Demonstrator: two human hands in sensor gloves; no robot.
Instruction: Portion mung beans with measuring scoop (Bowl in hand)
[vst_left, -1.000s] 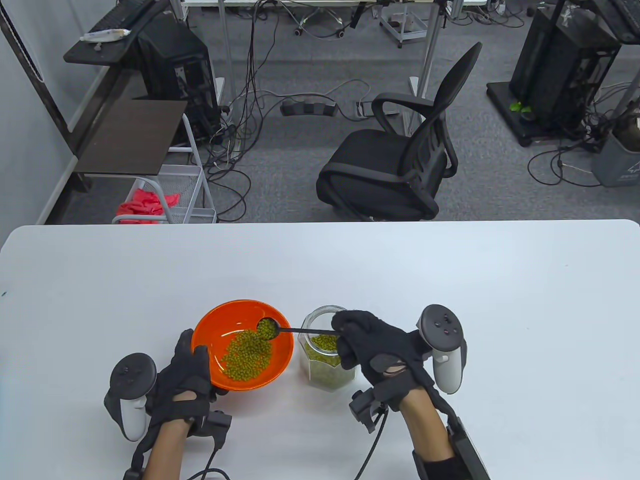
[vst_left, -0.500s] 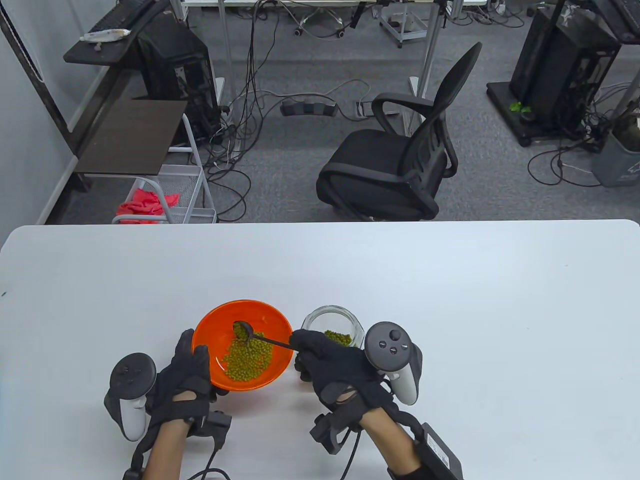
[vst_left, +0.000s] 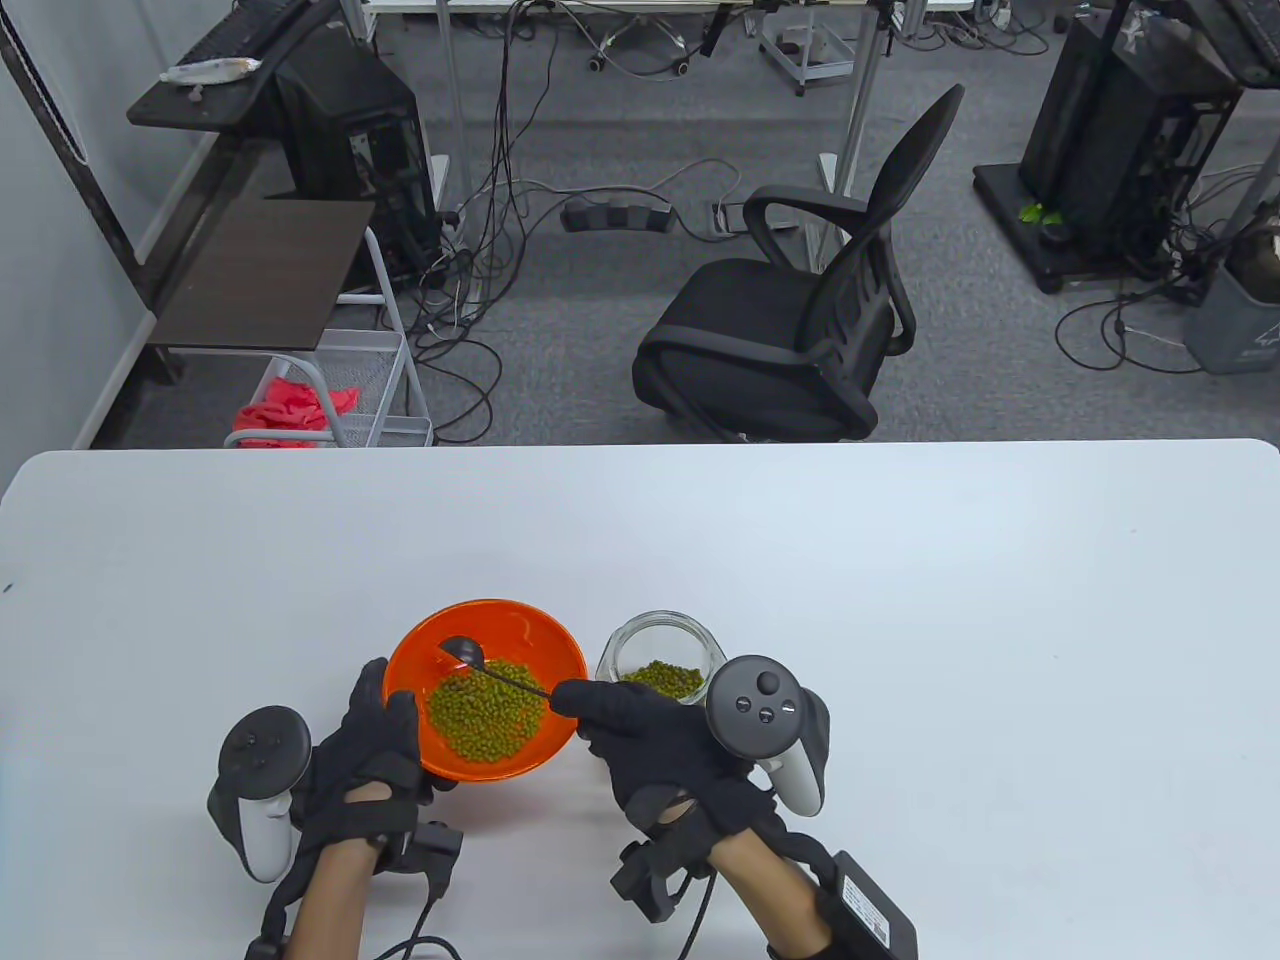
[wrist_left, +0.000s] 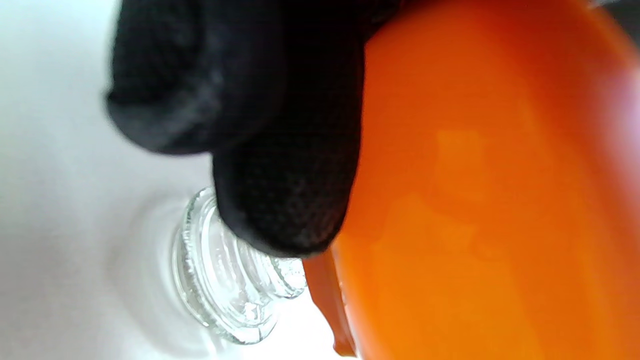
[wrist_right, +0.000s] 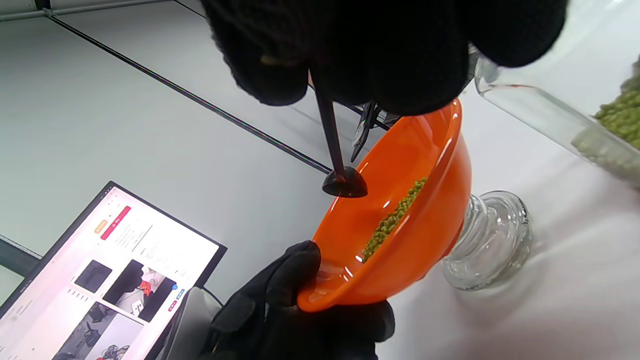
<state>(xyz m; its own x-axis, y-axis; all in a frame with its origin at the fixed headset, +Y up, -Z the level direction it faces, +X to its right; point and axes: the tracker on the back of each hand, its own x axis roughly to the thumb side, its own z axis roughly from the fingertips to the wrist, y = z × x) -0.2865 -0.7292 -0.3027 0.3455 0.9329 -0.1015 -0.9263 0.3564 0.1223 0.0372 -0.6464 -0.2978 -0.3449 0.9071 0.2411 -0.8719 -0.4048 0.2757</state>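
Note:
An orange bowl (vst_left: 560, 650) with a heap of mung beans (vst_left: 487, 712) is held tilted above the table. My left hand (vst_left: 392, 722) grips its near left rim, thumb inside the rim. My right hand (vst_left: 590, 706) pinches the thin handle of a black measuring scoop (vst_left: 461, 650). The scoop head is turned over above the bowl's far side and looks empty. In the right wrist view the scoop (wrist_right: 344, 185) hangs over the bowl (wrist_right: 425, 235). A glass jar (vst_left: 628, 650) with beans stands to the right of the bowl.
A glass jar lid (wrist_right: 492, 240) stands on the table under the bowl; it also shows in the left wrist view (wrist_left: 230, 285). A monitor (wrist_right: 100, 270) is at the left. An office chair (vst_left: 800, 310) stands beyond the table's far edge.
My right hand brought the full scoop from the jar over the bowl and turned it over. The beans fell in and the heap grew. The left hand and bowl stayed put.

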